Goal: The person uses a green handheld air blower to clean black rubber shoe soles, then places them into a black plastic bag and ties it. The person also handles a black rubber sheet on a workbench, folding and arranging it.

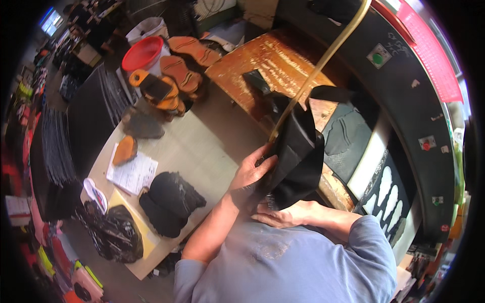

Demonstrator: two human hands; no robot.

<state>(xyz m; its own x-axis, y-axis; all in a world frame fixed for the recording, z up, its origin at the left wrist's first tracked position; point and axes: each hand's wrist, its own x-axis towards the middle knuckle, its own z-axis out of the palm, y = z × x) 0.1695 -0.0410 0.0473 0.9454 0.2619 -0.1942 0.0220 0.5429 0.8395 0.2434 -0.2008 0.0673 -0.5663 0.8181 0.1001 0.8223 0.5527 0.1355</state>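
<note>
A floppy black sheet of material (295, 151), folded and bunched, hangs in front of my chest. My left hand (255, 169) is closed around its left edge, thumb toward the top. At the lower edge of the sheet, close to my shirt, my right hand (280, 214) has its fingers curled against it; the sheet partly hides them. A long brass-coloured rod (328, 53) slants down from the upper right and ends by my left hand. Whether that hand touches the rod I cannot tell.
On the left table (217, 131) lie orange shoe-sole shapes (177, 70), a red basin (143, 53), papers (132, 173), black pieces (172, 202) and a black plastic bag (113, 232). A worn wooden board (273, 60) is ahead; a dark machine (404, 76) with buttons stands right.
</note>
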